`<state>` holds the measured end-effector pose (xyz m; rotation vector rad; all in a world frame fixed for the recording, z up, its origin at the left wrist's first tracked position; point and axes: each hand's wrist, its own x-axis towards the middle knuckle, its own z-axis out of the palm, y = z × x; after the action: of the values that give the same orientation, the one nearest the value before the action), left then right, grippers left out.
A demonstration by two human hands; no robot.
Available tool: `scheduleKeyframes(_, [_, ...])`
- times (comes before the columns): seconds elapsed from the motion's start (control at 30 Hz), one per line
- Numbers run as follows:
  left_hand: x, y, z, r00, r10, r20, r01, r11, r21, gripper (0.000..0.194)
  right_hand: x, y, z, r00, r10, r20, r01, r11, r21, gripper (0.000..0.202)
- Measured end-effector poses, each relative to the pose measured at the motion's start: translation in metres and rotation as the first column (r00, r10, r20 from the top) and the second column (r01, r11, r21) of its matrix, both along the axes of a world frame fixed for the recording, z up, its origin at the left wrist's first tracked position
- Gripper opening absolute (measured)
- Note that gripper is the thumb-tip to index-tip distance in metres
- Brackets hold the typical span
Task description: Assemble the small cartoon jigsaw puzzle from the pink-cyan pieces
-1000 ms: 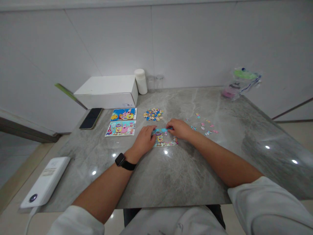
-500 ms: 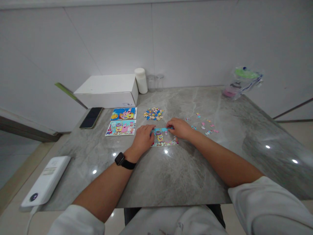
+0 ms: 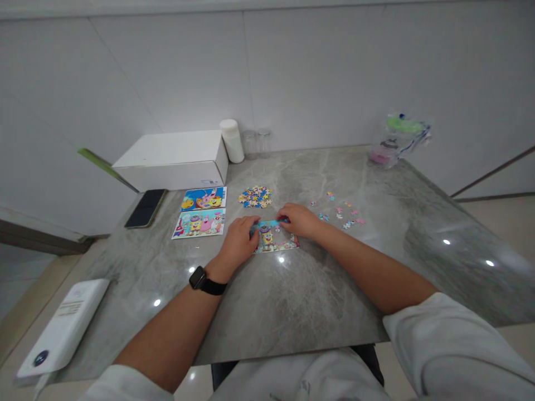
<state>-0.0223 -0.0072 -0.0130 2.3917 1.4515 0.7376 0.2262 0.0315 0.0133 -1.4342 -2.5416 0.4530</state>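
A partly assembled cartoon puzzle (image 3: 267,238) lies flat on the grey table, with a gap in its middle right part. My left hand (image 3: 240,240) rests at its left edge, fingers bent and touching the upper left corner. At the upper right edge is my right hand (image 3: 296,220), its thumb and fingers pinched together; what they hold, if anything, is too small to make out. Behind the puzzle sits a pile of blue and yellow pieces (image 3: 255,196). Loose pink and blue pieces (image 3: 339,213) are scattered right of my right hand.
Two cartoon picture cards (image 3: 204,199) (image 3: 199,224) lie left of the pile, beside a phone (image 3: 146,208). Behind stand a white box (image 3: 171,159), a white bottle (image 3: 232,141) and two glasses (image 3: 257,143). A plastic bag (image 3: 397,140) is back right, a power bank (image 3: 64,326) front left.
The whole view has shifted slightly, so things on the table appear further left. Both hands stay at the puzzle in nearly the same pose.
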Motion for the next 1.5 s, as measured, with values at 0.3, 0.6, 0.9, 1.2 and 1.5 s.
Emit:
scheduleKeyframes(0.3, [-0.001, 0.001, 0.006, 0.996, -0.040, 0.078, 0.035, 0.997, 0.068, 0.030, -0.005, -0.006, 0.009, 0.986, -0.039, -0.161, 0.051, 0.996, 0.071, 0.018])
scheduleKeyframes(0.6, [0.000, -0.002, 0.015, 0.977, -0.058, 0.204, 0.041, 0.995, 0.089, 0.027, 0.077, 0.013, 0.084, 0.792, -0.271, -0.547, 0.485, 0.824, 0.294, 0.029])
scheduleKeyframes(0.9, [0.002, -0.001, 0.014, 0.962, -0.041, 0.269, 0.015, 0.995, 0.099, 0.025, 0.198, -0.005, 0.013, 0.563, -0.638, -0.525, 0.799, 0.583, 0.148, 0.037])
scheduleKeyframes(1.2, [0.002, -0.001, 0.015, 0.955, 0.008, 0.298, -0.028, 0.998, 0.062, 0.024, 0.202, -0.002, -0.022, 0.777, -0.600, -0.190, 0.630, 0.735, 0.252, 0.033])
scheduleKeyframes(1.5, [0.004, -0.001, 0.014, 0.952, 0.016, 0.305, -0.034, 0.998, 0.054, 0.023, 0.173, -0.009, -0.017, 0.870, -0.489, 0.068, 0.458, 0.851, 0.258, 0.032])
